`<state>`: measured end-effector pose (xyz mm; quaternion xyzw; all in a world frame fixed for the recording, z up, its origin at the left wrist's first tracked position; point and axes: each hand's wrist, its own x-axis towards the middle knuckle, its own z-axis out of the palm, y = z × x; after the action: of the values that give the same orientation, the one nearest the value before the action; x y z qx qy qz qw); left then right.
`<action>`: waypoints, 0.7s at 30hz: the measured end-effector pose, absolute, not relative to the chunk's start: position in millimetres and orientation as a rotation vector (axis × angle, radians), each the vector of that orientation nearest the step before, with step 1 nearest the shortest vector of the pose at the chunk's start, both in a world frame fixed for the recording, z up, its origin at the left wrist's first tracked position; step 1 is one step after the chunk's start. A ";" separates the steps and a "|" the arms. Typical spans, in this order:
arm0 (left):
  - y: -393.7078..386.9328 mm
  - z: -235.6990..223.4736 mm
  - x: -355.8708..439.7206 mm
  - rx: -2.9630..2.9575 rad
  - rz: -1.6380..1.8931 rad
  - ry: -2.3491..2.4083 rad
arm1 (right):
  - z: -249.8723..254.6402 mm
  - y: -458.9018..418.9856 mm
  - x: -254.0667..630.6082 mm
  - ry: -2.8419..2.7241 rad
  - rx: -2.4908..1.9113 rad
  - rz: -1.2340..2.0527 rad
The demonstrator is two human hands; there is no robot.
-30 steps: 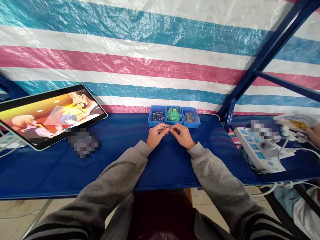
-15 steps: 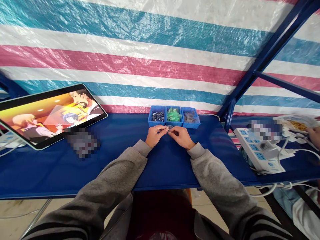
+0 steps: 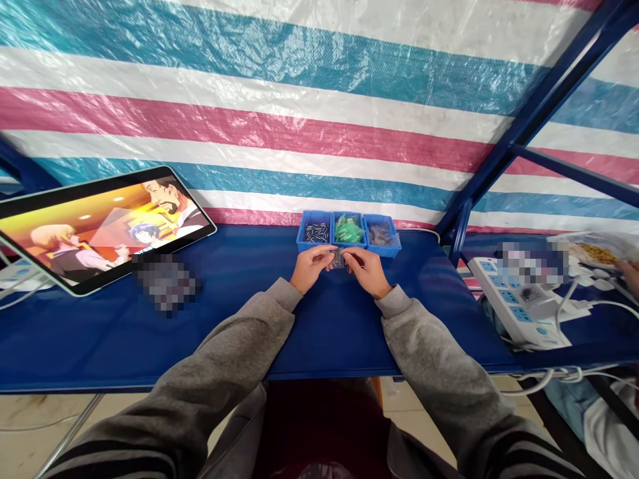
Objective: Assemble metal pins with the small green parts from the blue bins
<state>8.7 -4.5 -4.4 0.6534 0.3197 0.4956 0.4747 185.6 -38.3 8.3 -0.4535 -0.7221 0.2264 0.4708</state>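
Observation:
Between both hands, just in front of the blue bins, is a small clear plastic bag (image 3: 337, 258). My left hand (image 3: 310, 267) pinches its left side with thumb and forefinger. On the other side my right hand (image 3: 368, 271) is closed at the bag's right edge, fingertips bent in. Whether anything is inside the bag is too small to make out. The left blue bin (image 3: 300, 245) holds dark metal screws (image 3: 317, 232). Green plastic packets (image 3: 349, 229) lie in the middle bin, and clear plastic bags (image 3: 381, 233) in the right bin (image 3: 390, 252).
A tablet (image 3: 107, 229) playing a cartoon leans at the left of the blue table (image 3: 329, 332), a blurred object (image 3: 167, 283) beside it. To the right are a white power strip (image 3: 516, 303), cables and another person's hand (image 3: 630, 274). A blue metal frame (image 3: 462, 223) rises there.
My hands have moved slightly apart, and more of the clear bag shows between them. The fingers of my right hand have shifted at its edge. The bins stay put.

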 end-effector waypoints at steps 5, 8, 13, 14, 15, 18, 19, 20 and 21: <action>-7.6 1.2 8.5 1.441 1.183 0.751 | 8.3 -37.4 186.4 -1.793 -1.017 0.460; -8.8 2.0 9.2 1.388 1.165 0.745 | 8.7 -37.6 184.4 -1.785 -1.029 0.414; -5.6 0.1 9.3 1.378 1.171 0.749 | 9.7 -35.5 184.9 -1.646 -1.087 0.687; -5.0 -0.2 9.1 1.383 1.181 0.765 | 10.0 -33.9 186.6 -1.574 -1.084 0.787; -4.7 -0.3 8.9 1.391 1.192 0.784 | 10.3 -31.8 189.0 -1.482 -1.077 0.869; -5.0 -0.1 8.6 1.436 1.206 0.829 | 12.5 -24.8 199.3 -1.121 -1.062 0.902; -5.3 0.0 8.8 1.455 1.204 0.837 | 13.5 -22.8 203.2 -0.994 -1.062 0.874; -5.6 0.0 9.0 1.472 1.200 0.840 | 14.5 -21.1 206.9 -0.901 -1.067 0.868; -5.9 -0.2 9.2 1.487 1.196 0.842 | 15.4 -20.0 210.2 -0.840 -1.086 0.871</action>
<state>9.2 -5.9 -0.2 0.6159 0.3487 0.4954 0.5036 210.2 -20.0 15.4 -0.4849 -0.3752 0.3892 0.6874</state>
